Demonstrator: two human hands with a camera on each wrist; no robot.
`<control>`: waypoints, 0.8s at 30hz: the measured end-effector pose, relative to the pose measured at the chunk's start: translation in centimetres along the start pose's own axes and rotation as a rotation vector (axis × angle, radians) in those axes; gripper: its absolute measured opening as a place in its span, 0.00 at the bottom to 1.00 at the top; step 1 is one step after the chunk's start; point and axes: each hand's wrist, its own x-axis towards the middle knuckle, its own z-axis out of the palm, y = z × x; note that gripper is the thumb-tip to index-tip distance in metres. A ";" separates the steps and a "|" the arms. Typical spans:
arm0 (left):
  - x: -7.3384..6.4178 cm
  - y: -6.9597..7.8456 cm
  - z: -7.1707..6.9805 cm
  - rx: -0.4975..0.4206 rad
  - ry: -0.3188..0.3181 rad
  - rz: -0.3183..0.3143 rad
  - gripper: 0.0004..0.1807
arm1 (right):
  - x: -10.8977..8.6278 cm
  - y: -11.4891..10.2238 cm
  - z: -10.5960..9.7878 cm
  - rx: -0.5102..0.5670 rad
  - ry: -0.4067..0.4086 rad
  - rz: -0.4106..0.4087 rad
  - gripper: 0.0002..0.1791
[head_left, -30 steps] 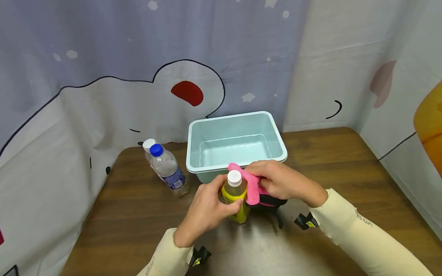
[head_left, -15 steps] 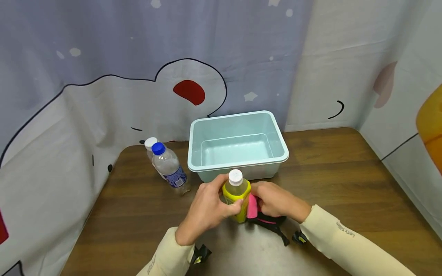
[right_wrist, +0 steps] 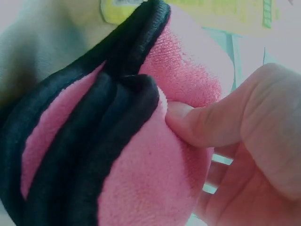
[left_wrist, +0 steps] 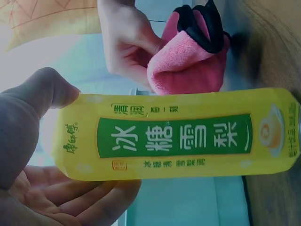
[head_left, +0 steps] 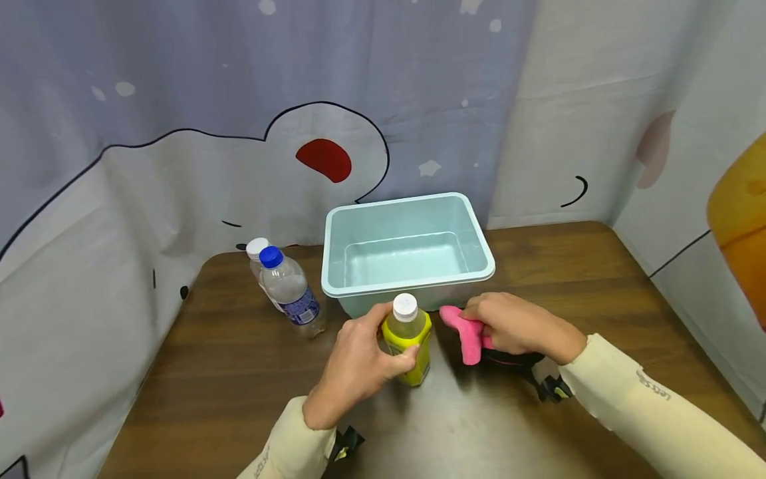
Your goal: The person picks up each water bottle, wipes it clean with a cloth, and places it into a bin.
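Backdrop [head_left: 179, 80]: lavender and white fabric, cartoon outline with one red patch. In front of it, wood-grain tabletop [head_left: 239, 392]. Pale aqua plastic tub [head_left: 401, 223] at the table's back edge. Left hand [head_left: 359, 366] grasping the rock-sugar snow-pear drink bottle [left_wrist: 174, 136], thumb and fingers on opposite sides of its upper part; bottle upright at the tub's near side, yellow label with green panel. Right hand [head_left: 517, 324] grasping a pink plush cloth with black edging [right_wrist: 141, 183], thumb against fingers, some hidden; cloth right of the pear bottle, apart from it. Left of tub: clear blue-labelled bottle [head_left: 287, 287], upright, blue cap [head_left: 271, 257]; white-capped bottle [head_left: 255, 267] behind, partly hidden. Pear bottle's cap [head_left: 405, 306]: white, on.
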 end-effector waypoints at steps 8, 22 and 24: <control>-0.2 0.0 0.1 0.001 0.018 -0.008 0.29 | -0.5 -1.2 3.5 -0.023 0.020 -0.026 0.18; -0.3 -0.8 0.9 -0.171 0.011 -0.038 0.41 | -3.1 -3.8 6.8 -0.053 -0.050 0.030 0.32; -0.5 -1.1 0.9 -0.196 -0.006 -0.033 0.43 | -3.4 -3.7 6.8 -0.043 -0.045 0.033 0.31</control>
